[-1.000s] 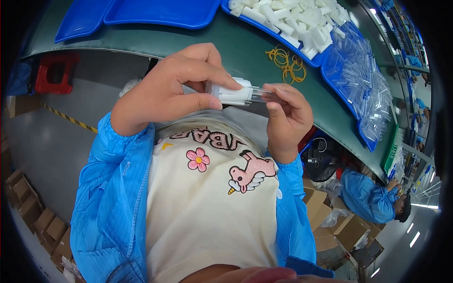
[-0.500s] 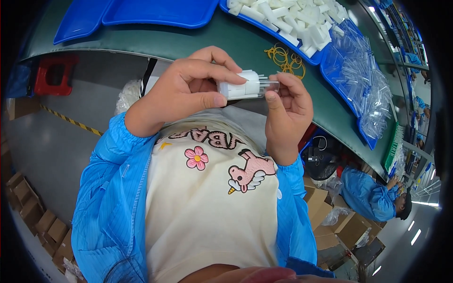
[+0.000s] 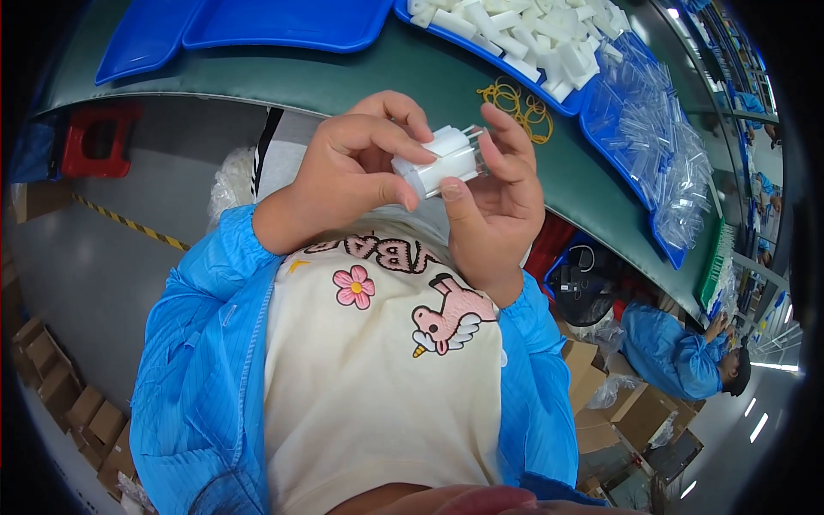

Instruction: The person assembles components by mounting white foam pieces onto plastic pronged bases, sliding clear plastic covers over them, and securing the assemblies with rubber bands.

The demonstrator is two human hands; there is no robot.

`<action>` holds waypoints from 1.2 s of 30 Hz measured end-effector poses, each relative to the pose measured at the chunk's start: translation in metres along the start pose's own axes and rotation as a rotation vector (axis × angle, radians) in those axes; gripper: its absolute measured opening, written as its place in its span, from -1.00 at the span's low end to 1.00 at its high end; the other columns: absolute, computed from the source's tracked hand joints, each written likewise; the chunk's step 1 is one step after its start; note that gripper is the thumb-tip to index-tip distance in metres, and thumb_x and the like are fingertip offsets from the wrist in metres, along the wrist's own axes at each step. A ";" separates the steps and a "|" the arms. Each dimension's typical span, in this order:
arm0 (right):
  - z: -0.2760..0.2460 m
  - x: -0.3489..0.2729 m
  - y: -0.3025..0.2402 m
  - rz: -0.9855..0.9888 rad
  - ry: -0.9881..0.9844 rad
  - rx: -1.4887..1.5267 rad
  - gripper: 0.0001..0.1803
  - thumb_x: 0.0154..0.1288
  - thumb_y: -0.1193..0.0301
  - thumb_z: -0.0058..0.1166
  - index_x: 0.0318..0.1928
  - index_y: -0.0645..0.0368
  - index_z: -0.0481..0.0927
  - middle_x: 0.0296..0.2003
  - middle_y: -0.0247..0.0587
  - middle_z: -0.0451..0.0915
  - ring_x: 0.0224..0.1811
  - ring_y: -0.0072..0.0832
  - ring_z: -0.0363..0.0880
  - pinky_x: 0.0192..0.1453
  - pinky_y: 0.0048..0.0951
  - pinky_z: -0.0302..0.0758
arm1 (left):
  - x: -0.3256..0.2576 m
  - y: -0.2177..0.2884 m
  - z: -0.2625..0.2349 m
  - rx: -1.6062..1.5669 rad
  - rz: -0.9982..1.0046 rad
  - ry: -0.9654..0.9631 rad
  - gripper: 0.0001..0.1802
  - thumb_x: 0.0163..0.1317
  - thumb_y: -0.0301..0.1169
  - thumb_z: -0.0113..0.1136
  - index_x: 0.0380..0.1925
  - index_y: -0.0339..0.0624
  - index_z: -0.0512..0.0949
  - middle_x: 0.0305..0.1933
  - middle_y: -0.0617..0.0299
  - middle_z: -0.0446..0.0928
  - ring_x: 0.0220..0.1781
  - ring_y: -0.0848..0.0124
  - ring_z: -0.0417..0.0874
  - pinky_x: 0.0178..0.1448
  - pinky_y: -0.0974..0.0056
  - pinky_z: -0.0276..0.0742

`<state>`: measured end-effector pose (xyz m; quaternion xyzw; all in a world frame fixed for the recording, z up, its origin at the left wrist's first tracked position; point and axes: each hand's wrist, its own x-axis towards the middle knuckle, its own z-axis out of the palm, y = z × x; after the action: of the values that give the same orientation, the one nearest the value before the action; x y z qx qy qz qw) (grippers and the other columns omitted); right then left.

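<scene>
In front of my chest is a white, rounded plastic piece (image 3: pixel 455 153) with clear tube-like parts along it, their thin ends sticking out at its right. My left hand (image 3: pixel 348 159) is closed round its left end, fingers on top and thumb below. My right hand (image 3: pixel 502 202) has its thumb against the lower right side, with the fingers bent behind the protruding clear ends. Those fingers partly hide the contact there. The assembly is held tilted, its right end higher, above the near edge of the green table (image 3: pixel 343 81).
Beyond my hands lie yellow rubber bands (image 3: pixel 519 107). A blue tray (image 3: pixel 481 43) of white pieces and another blue tray (image 3: pixel 614 159) of clear tubes stand at the right. More blue trays (image 3: pixel 283 26) are far left. A red stool (image 3: pixel 94 142) is on the floor. A co-worker (image 3: pixel 674 348) sits at right.
My right hand has moved left and its thumb now presses the white piece. The clear parts stick out less at the right, and the assembly has tilted up on that side.
</scene>
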<state>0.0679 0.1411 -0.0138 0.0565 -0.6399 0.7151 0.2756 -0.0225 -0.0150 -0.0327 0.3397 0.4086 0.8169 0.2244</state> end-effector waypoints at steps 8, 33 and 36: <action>-0.029 0.009 -0.008 0.019 -0.128 -0.017 -0.74 0.24 0.62 0.21 -0.05 0.33 0.57 0.07 0.07 0.55 0.18 -0.20 0.50 0.27 -0.15 0.44 | 0.002 0.007 0.000 -0.222 -0.311 0.070 -0.57 0.10 -0.13 0.47 -0.11 -0.09 0.61 0.08 0.13 0.45 0.03 0.31 0.61 -0.06 0.30 0.67; -0.045 0.030 -0.027 -0.343 -0.430 -0.419 -0.86 0.10 0.53 0.26 -0.31 0.26 0.60 -0.24 -0.01 0.64 -0.21 -0.19 0.61 -0.14 -0.21 0.54 | -0.002 0.005 0.006 -0.346 -0.437 0.050 -0.54 0.12 -0.03 0.44 -0.13 -0.09 0.58 0.02 0.16 0.46 -0.05 0.33 0.64 -0.21 0.35 0.69; -0.043 0.033 -0.028 -0.390 -0.396 -0.443 -0.80 -0.04 0.57 0.31 -0.32 0.20 0.63 -0.27 -0.11 0.66 -0.30 -0.21 0.61 -0.21 -0.27 0.50 | 0.000 0.004 0.003 -0.358 -0.452 0.033 -0.53 0.11 -0.03 0.44 -0.13 -0.09 0.58 0.02 0.17 0.45 -0.04 0.32 0.64 -0.22 0.35 0.69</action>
<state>0.0647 0.1937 0.0180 0.2538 -0.7977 0.4680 0.2833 -0.0205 -0.0156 -0.0284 0.1818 0.3267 0.8107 0.4505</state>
